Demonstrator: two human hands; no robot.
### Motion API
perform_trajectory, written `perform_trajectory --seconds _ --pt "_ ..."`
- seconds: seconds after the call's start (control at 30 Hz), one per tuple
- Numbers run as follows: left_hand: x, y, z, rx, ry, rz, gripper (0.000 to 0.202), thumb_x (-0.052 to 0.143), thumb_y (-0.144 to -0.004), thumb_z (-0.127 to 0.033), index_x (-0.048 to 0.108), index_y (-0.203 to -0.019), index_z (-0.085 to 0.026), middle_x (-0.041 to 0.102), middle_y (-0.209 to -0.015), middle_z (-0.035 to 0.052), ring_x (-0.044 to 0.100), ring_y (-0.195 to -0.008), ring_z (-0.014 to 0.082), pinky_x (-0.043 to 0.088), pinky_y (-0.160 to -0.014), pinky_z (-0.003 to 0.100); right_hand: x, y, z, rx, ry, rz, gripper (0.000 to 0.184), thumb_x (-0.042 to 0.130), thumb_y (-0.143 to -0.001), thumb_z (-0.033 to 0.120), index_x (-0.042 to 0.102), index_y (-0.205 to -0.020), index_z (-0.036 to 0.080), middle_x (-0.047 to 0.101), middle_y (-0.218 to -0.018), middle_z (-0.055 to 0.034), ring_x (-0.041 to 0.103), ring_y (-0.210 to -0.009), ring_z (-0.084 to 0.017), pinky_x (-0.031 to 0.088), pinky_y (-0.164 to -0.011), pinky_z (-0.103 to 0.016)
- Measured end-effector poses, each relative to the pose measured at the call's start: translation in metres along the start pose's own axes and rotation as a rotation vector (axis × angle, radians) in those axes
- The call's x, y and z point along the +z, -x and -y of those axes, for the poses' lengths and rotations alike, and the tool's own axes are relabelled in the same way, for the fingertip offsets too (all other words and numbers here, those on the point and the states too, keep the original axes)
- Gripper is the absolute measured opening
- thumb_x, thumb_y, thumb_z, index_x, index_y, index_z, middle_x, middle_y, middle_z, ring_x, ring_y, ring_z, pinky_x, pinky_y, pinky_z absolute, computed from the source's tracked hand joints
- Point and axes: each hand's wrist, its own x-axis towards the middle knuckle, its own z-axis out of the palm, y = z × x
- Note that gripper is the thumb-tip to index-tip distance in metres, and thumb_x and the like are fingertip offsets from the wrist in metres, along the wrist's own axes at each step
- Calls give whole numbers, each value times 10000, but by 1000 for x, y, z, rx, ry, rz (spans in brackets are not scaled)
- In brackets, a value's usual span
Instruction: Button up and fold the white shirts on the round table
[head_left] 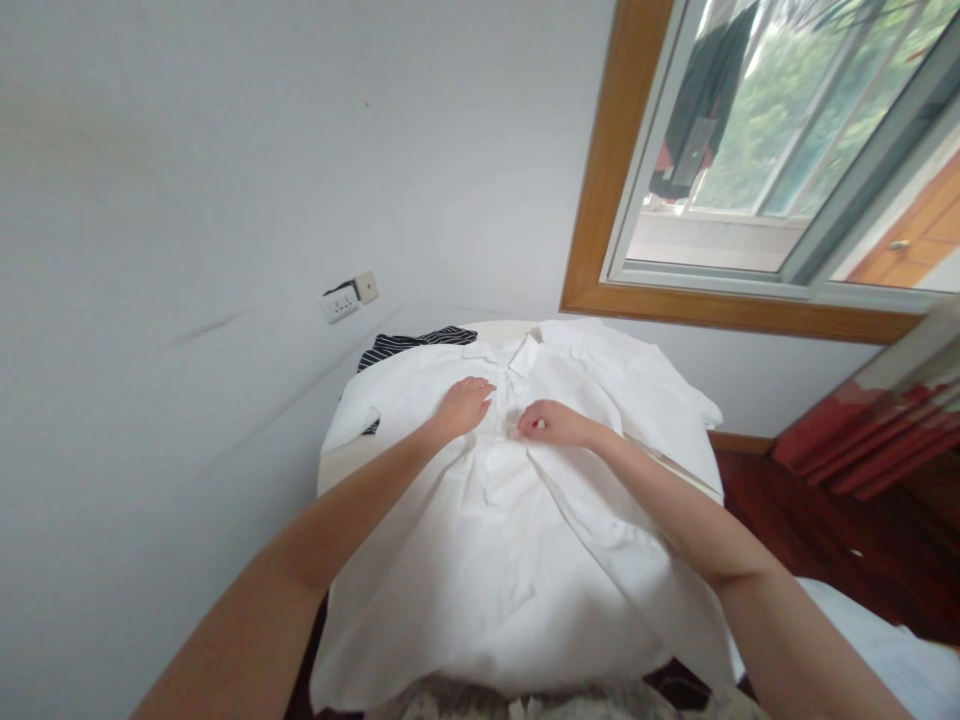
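Note:
A white button-up shirt [450,560] lies spread front side up over a pale table, its collar at the far end and its hem hanging towards me. Flat on the shirt's chest, left of the button strip, rests my left hand [466,405], fingers stretched out. Just right of the strip, my right hand [553,424] is closed in a pinch at the shirt front. Its fingertips meet the cloth near the placket; whether a button is between them is too small to tell.
Black striped cloth [412,343] lies at the table's far left, partly under the shirt. A wall with a power socket [339,303] stands behind. To the right are a wood-framed window [720,305], a red curtain [862,440] and white fabric [885,640] low down.

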Motion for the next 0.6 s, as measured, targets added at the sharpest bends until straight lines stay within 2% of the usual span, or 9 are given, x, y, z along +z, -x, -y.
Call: perform_trajectory --seconds 0.03,0.1,0.17,0.23,0.33,0.4,0.5,0.6 --pt "7 2 3 -24 -10 22 368 421 -907 -253 573 -1238 -198 572 -1301 87 487 -1215 214 362 -1042 366 10 5 13 -79 -71 61 304 507 -905 365 732 -884 162 699 -815 -32 596 -760 -139 424 -753 -228" --pt "20 6 8 -86 -29 60 381 385 -928 -272 564 -1255 -189 560 -1329 94 480 -1243 209 344 -1061 366 29 12 36 -171 -151 88 307 576 -868 436 730 -932 178 700 -827 -29 594 -750 -128 424 -748 -222" --pt "32 9 12 -130 -41 81 398 357 -944 -294 552 -1274 -189 543 -1355 99 467 -1270 206 325 -1078 369 48 14 51 -205 -125 41 293 634 -829 462 726 -881 188 690 -804 -21 589 -770 -126 414 -769 -225" --pt "40 12 14 -155 -42 71 419 340 -951 -309 536 -1297 -177 512 -1389 108 441 -1300 212 305 -1095 381 63 14 61 -185 -27 -34 287 651 -820 463 697 -756 187 667 -768 -17 577 -794 -134 399 -774 -238" --pt "45 15 15 -176 25 51 434 333 -951 -315 527 -1311 -169 476 -1424 106 398 -1339 218 273 -1120 401 75 18 71 -102 88 -130 370 597 -866 442 591 -610 174 620 -727 -19 547 -787 -145 384 -754 -266" --pt "44 14 18 -195 103 59 430 332 -946 -300 536 -1303 -175 486 -1418 91 396 -1343 205 268 -1128 397 77 28 76 -56 45 -145 423 544 -899 424 505 -561 171 576 -679 -11 529 -743 -138 390 -749 -276" --pt "40 9 26 -199 180 86 436 308 -947 -286 547 -1295 -176 529 -1381 65 429 -1320 172 303 -1116 353 74 50 85 118 -234 -99 468 493 -908 461 403 -542 184 497 -579 19 498 -609 -112 433 -675 -266" --pt "36 5 35 -194 222 112 452 267 -959 -312 580 -1262 -194 565 -1346 32 470 -1285 139 344 -1087 292 73 70 95 393 -715 26 464 485 -878 543 401 -580 197 501 -537 30 535 -536 -111 498 -584 -268"
